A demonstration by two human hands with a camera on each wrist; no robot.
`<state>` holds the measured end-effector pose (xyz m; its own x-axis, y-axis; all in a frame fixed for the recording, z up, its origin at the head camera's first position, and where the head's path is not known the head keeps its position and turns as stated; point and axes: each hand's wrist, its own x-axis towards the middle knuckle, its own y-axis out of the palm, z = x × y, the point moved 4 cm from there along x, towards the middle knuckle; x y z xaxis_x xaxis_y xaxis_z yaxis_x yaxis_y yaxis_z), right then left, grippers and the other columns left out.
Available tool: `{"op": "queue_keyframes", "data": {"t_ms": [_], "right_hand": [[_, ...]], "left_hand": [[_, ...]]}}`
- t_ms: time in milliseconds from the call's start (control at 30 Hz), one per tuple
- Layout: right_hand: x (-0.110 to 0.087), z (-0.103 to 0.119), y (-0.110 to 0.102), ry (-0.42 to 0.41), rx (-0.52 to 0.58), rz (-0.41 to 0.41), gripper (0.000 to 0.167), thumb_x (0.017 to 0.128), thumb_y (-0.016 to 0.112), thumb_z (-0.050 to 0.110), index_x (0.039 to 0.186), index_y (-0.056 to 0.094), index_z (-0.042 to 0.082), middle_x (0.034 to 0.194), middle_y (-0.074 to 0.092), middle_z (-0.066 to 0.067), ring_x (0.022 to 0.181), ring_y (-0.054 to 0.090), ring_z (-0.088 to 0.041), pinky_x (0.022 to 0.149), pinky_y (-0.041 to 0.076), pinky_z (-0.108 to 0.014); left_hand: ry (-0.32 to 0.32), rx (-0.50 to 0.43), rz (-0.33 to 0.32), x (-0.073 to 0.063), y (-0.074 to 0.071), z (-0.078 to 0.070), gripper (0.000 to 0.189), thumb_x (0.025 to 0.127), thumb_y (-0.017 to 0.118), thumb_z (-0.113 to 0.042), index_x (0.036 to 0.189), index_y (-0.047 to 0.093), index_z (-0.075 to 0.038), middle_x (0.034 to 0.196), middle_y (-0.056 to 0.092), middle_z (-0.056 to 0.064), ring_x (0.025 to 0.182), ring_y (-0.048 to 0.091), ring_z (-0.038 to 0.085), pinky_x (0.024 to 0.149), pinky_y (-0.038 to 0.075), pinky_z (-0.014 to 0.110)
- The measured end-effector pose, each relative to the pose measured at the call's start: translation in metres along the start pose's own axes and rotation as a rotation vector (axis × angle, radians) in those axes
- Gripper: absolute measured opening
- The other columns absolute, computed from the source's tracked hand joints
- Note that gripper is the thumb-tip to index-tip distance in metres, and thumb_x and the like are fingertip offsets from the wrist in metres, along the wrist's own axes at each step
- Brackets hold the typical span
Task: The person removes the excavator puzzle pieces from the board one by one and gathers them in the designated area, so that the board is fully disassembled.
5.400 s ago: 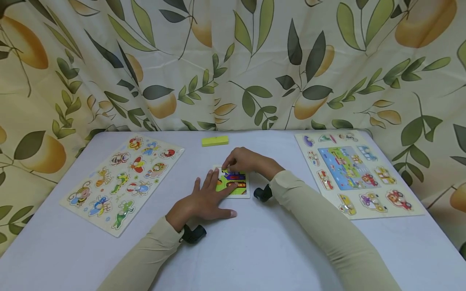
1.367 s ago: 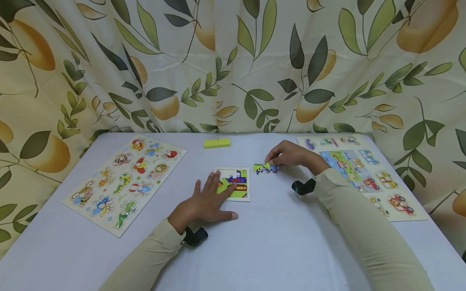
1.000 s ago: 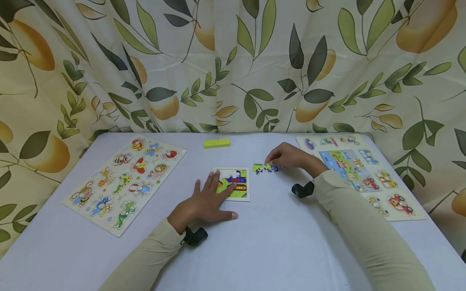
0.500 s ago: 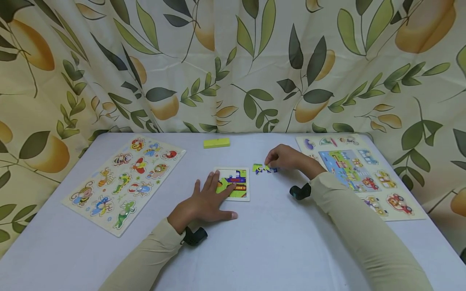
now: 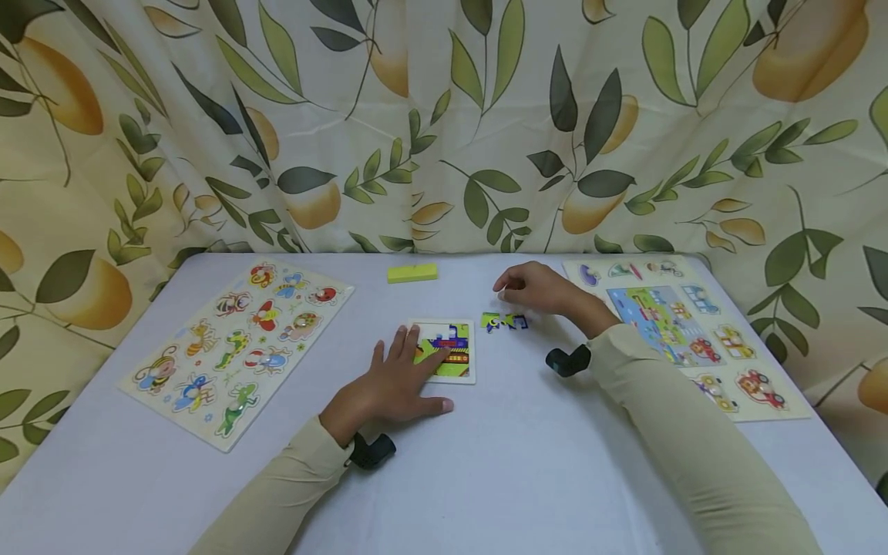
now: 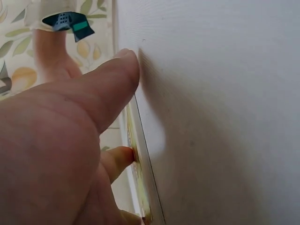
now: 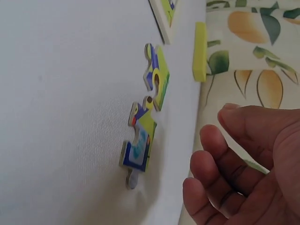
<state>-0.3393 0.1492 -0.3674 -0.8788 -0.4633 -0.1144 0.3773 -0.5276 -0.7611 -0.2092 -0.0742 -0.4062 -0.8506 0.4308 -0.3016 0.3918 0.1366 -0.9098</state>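
Note:
My left hand (image 5: 388, 389) lies flat with fingers spread, its fingertips resting on a small framed jigsaw puzzle (image 5: 451, 371) with a train picture. White gaps show in the upper part of that picture. To the right of the frame, two loose jigsaw pieces lie on the cloth: one mostly green (image 7: 162, 70), the other green and dark blue (image 7: 149, 157). Just above and beyond them hovers my right hand (image 5: 537, 289), fingers loosely bent and nothing between them. In the left wrist view, the left thumb (image 6: 117, 75) hides much of the puzzle's edge.
A yellow block (image 5: 412, 273) lies at the back of the white-covered table (image 5: 472, 478). An insect peg board (image 5: 208, 293) stands at the left, a vehicle board (image 5: 756, 405) at the right, partly under the right sleeve. A leaf-patterned curtain (image 5: 444, 216) hangs behind.
Earlier the right hand worked over the frame, then at the loose pieces to its right. Now it has lifted off the right-hand piece and shifted slightly back and left. The left hand stays put.

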Motion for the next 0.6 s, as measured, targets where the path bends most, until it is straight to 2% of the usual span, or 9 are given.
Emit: {"op": "queue_keyframes", "data": {"t_ms": [100,267,367,467,600], "right_hand": [[0.001,0.005,0.002,-0.029,0.006,0.0,0.018,0.095,0.058,0.003,0.109,0.068,-0.002,0.097,0.067,-0.009,0.085,0.053,-0.023,0.078,0.044,-0.035],[0.002,0.014,0.006,-0.033,0.003,0.017,0.018,0.096,0.057,0.005,0.108,0.068,-0.001,0.099,0.067,-0.009,0.087,0.054,-0.022,0.081,0.045,-0.036],[0.002,0.018,0.008,-0.034,-0.003,0.032,0.018,0.096,0.057,0.006,0.109,0.068,-0.001,0.1,0.067,-0.008,0.087,0.055,-0.022,0.081,0.046,-0.036],[0.003,0.021,0.009,-0.044,-0.011,0.043,0.019,0.096,0.057,0.007,0.109,0.069,0.0,0.099,0.067,-0.007,0.085,0.055,-0.021,0.079,0.046,-0.035],[0.005,0.026,0.009,-0.078,-0.023,0.059,0.018,0.096,0.058,0.007,0.108,0.069,0.001,0.101,0.068,-0.007,0.085,0.057,-0.021,0.079,0.047,-0.035]], "left_hand": [[0.03,-0.022,-0.012,0.003,0.0,-0.001,0.084,0.087,0.057,-0.064,0.155,0.028,-0.024,0.162,-0.001,0.016,0.146,-0.011,0.033,0.111,-0.001,0.061],[0.049,-0.077,-0.023,0.007,-0.001,-0.003,0.082,0.09,0.057,-0.06,0.155,0.028,-0.019,0.162,0.008,0.012,0.148,0.003,0.029,0.115,0.006,0.051],[0.05,-0.107,-0.018,0.006,-0.002,-0.005,0.08,0.09,0.058,-0.058,0.156,0.026,-0.025,0.161,0.008,0.014,0.147,0.006,0.03,0.115,0.011,0.047],[0.056,-0.12,0.002,0.006,-0.003,-0.007,0.08,0.089,0.06,-0.059,0.156,0.022,-0.034,0.161,0.003,0.016,0.147,0.004,0.034,0.115,0.012,0.049],[0.067,-0.063,0.024,0.009,-0.002,-0.011,0.085,0.086,0.059,-0.064,0.155,0.017,-0.04,0.162,-0.003,0.014,0.145,-0.001,0.041,0.113,0.012,0.054]]}}
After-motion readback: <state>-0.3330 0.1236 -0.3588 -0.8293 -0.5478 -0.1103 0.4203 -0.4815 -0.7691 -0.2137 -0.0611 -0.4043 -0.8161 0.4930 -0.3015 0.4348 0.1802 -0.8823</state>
